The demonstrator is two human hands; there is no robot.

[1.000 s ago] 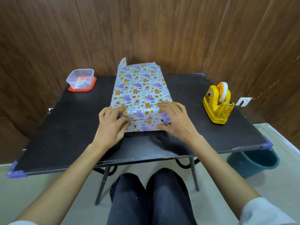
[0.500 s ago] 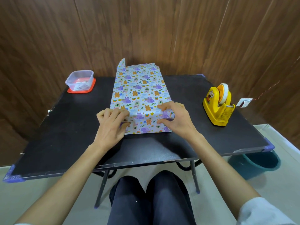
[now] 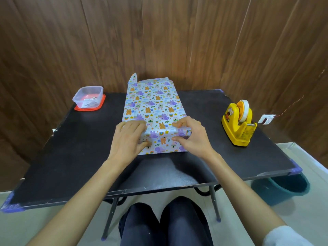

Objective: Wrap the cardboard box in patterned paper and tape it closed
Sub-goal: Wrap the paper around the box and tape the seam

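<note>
A long sheet of patterned paper (image 3: 152, 105), white with purple and orange cartoon animals, lies down the middle of the black table (image 3: 71, 157), its far end curling up against the wall. The cardboard box is hidden under the paper's near part, which forms a raised block. My left hand (image 3: 129, 137) presses the paper's near left corner, fingers on top and thumb on the front face. My right hand (image 3: 191, 135) pinches the paper over the block's near right edge, fingers above and thumb in front.
A yellow tape dispenser (image 3: 237, 125) with a roll of tape stands on the table's right side. A clear plastic container (image 3: 87, 97) on a red lid sits at the far left. A teal bucket (image 3: 280, 189) stands on the floor at the right. A wooden wall rises behind.
Both hands have shifted from lying flat on the paper to gripping its near edge, thumbs now on the front face. The fold over the block looks sharper.
</note>
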